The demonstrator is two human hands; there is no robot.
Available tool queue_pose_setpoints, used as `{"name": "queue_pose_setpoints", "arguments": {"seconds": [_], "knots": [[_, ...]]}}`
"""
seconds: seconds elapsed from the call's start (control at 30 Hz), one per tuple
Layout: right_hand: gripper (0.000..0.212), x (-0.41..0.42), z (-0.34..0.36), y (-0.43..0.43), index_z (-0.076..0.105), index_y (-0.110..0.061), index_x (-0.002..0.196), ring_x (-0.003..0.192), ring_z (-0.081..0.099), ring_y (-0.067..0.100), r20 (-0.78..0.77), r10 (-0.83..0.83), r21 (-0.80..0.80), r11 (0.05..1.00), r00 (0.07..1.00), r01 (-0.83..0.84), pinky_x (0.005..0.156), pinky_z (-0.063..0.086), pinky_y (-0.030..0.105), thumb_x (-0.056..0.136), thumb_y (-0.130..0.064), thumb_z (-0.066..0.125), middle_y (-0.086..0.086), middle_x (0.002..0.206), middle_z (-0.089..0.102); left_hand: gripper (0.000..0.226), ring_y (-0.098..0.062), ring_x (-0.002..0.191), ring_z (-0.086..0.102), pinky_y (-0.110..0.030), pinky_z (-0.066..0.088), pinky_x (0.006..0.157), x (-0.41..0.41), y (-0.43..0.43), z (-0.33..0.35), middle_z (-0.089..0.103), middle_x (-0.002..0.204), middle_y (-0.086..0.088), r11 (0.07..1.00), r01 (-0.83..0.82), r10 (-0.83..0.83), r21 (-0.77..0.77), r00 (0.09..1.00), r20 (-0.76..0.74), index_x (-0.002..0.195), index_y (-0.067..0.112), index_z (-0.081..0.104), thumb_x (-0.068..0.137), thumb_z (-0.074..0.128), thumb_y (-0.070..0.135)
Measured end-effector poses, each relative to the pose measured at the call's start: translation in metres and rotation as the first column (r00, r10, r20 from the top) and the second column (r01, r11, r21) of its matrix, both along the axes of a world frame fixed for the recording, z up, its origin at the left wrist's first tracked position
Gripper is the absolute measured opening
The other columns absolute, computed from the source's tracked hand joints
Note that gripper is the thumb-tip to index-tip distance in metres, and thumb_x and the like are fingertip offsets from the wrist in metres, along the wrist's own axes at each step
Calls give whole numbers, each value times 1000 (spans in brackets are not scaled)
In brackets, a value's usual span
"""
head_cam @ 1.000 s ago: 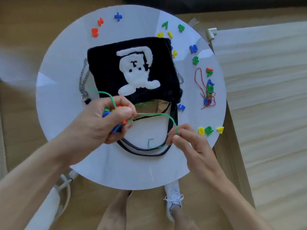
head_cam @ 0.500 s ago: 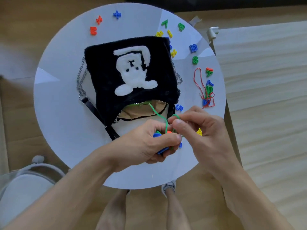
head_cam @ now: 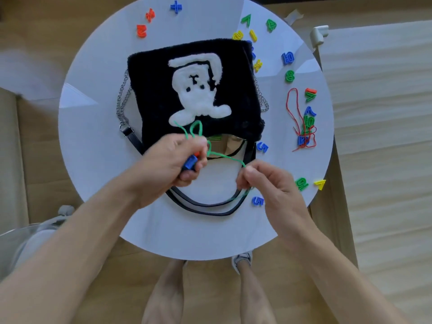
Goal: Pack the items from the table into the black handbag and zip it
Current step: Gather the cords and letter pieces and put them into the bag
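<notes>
A black fuzzy handbag with a white figure lies on the round white table, its unzipped mouth facing me. My left hand is closed on a bunch of blue and red plastic pieces strung on a green cord, just left of the mouth. My right hand pinches the cord's other part near the bag's black strap. A loop of cord sticks up over the bag.
Loose plastic numbers lie around the table: red ones far left, green and yellow behind the bag, blue 10, blue 5. A red cord with strung numbers lies at the right. My feet show below the table edge.
My left hand moved up and left toward the bag's mouth with the strung pieces. My right hand drew apart from it to the right, stretching the green cord between them.
</notes>
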State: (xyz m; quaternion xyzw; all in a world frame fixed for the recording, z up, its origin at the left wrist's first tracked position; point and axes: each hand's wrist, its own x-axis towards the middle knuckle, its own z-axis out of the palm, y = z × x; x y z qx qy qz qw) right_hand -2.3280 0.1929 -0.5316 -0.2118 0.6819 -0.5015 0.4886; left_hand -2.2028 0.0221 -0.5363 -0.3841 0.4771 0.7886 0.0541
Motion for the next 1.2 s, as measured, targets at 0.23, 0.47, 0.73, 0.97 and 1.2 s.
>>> {"name": "queue_pose_setpoints", "arguments": {"seconds": [0.23, 0.47, 0.73, 0.97, 1.2], "knots": [[11, 13, 14, -35, 77, -22, 77, 78, 50, 20, -714, 373, 227, 924, 592, -308, 78, 40, 42, 87, -19, 72, -3, 77, 58, 38, -8, 49, 38, -22, 16, 47, -1, 53, -30, 46, 67, 0, 865, -152, 163, 478, 986, 19, 87, 14, 60, 104, 39, 40], [22, 17, 15, -29, 74, -20, 94, 103, 56, 21, -749, 601, 462, 776, 280, -430, 92, 35, 34, 90, -17, 52, -7, 109, 64, 40, -4, 45, 36, -18, 22, 41, 2, 59, -47, 44, 56, 6, 782, -339, 356, 523, 932, 72, 73, 21, 67, 100, 49, 44], [19, -9, -10, -48, 75, -16, 90, 94, 61, 8, -688, 262, 69, 952, 677, -299, 87, 46, 30, 87, -11, 57, -5, 100, 68, 24, -3, 46, 31, -17, 13, 42, 5, 40, -61, 42, 64, 5, 775, -382, 413, 503, 909, 55, 74, 18, 48, 98, 50, 20], [72, -54, -97, -106, 47, -19, 136, 127, 39, 30, -713, 692, 659, 717, 114, -227, 108, 27, 41, 69, -26, 73, 7, 138, 42, 27, -5, 44, 29, -15, 12, 36, -17, 40, -79, 46, 60, 3, 853, -342, 290, 394, 938, 187, 71, 11, 44, 99, 46, 12], [21, -76, -74, -153, 70, -23, 95, 97, 59, 25, -869, 462, 416, 876, 176, -244, 92, 29, 40, 82, -19, 54, -3, 97, 71, 16, -11, 49, 35, -16, 21, 30, -67, 21, -104, 53, 72, -5, 790, -553, 467, 264, 823, 325, 84, 8, 50, 99, 50, 13]]}}
